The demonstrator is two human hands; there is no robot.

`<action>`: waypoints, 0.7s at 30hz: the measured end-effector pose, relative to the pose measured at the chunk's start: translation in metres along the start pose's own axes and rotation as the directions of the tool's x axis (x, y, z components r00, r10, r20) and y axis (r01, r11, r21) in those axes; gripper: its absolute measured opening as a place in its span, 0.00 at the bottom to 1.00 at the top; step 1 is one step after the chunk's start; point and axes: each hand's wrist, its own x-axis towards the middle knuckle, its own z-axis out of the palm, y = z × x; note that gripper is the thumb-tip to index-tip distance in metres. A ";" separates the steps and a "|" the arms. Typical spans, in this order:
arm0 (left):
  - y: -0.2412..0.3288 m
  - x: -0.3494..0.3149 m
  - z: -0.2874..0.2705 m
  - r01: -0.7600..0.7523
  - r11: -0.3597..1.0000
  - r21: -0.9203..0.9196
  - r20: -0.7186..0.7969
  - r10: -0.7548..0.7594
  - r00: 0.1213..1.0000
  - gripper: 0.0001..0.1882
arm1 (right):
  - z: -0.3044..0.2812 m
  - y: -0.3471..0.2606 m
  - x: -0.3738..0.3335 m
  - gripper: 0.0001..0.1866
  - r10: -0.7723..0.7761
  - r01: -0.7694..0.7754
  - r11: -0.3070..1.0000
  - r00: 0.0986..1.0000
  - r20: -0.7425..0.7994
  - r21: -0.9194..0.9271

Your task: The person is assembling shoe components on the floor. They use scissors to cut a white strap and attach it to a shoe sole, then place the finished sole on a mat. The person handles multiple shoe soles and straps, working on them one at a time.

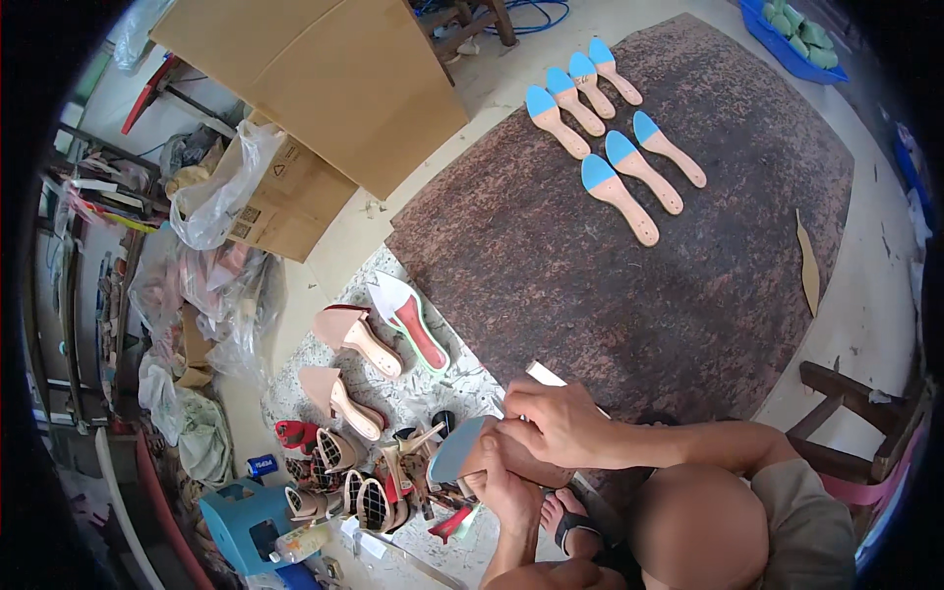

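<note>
One blue-tipped sole juts leftward from both hands.

held sole: blue, pinkish-tan | board: mottled dark brown | mesh shoe: probably black-and-cream lattice

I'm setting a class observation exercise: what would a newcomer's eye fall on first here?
Seven blue-tipped soles lie in two rows on the dark board, upper right. At lower center, the left hand grips another blue-tipped sole, the right hand close against it. A big cardboard box stands upper left.
</note>
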 end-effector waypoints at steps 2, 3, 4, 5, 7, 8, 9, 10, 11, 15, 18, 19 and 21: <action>-0.001 0.001 -0.006 -0.027 1.000 -0.014 -0.007 0.027 1.000 0.11 | 0.002 0.002 -0.003 0.11 0.036 -0.037 0.999 0.997 0.072 0.021; 0.000 0.002 -0.008 -0.020 1.000 -0.007 -0.001 0.020 1.000 0.11 | 0.002 0.003 -0.004 0.11 0.053 -0.057 0.998 0.993 0.108 0.030; 0.001 0.003 -0.010 -0.014 1.000 0.001 0.006 0.014 1.000 0.11 | 0.002 0.004 -0.005 0.11 0.047 -0.052 0.998 0.991 0.123 0.037; 0.002 0.003 -0.011 -0.008 1.000 0.008 0.012 0.008 1.000 0.12 | 0.001 0.005 -0.005 0.12 0.041 -0.048 0.998 0.990 0.138 0.043; 0.002 0.003 -0.011 0.029 1.000 0.002 0.004 -0.029 1.000 0.12 | 0.002 0.008 -0.006 0.13 0.044 -0.051 0.998 0.987 0.152 0.041; 0.002 0.003 -0.011 0.049 0.999 -0.001 0.001 -0.049 0.999 0.12 | 0.003 0.010 -0.007 0.12 0.053 -0.059 0.998 0.987 0.152 0.032; -0.001 0.005 -0.015 0.070 0.998 0.000 0.005 -0.070 0.997 0.12 | 0.004 0.011 -0.008 0.12 0.063 -0.067 0.997 0.987 0.151 0.023; -0.004 0.008 -0.018 0.088 0.996 0.000 0.007 -0.088 0.996 0.13 | 0.005 0.011 -0.007 0.12 0.066 -0.071 0.997 0.985 0.162 0.025; -0.005 0.010 -0.021 0.106 0.994 0.000 0.010 -0.106 0.994 0.14 | 0.007 0.011 -0.006 0.13 0.069 -0.075 0.997 0.983 0.172 0.026; -0.002 0.015 -0.009 0.052 0.992 -0.116 0.071 -0.044 0.997 0.23 | 0.003 0.016 -0.003 0.13 0.091 -0.126 0.976 0.977 0.191 0.178; 0.011 0.027 -0.005 0.025 0.903 -0.430 0.074 0.008 0.997 0.36 | -0.007 0.018 -0.001 0.15 0.171 -0.198 0.957 0.975 0.140 0.213; 0.015 0.041 -0.018 0.020 0.859 -0.511 0.004 -0.021 1.000 0.43 | -0.014 0.017 0.000 0.15 0.210 -0.234 0.946 0.969 0.127 0.225; 0.019 0.047 -0.033 0.051 0.858 -0.511 0.096 -0.002 0.995 0.44 | -0.018 0.014 0.002 0.16 0.235 -0.239 0.927 0.971 0.048 0.290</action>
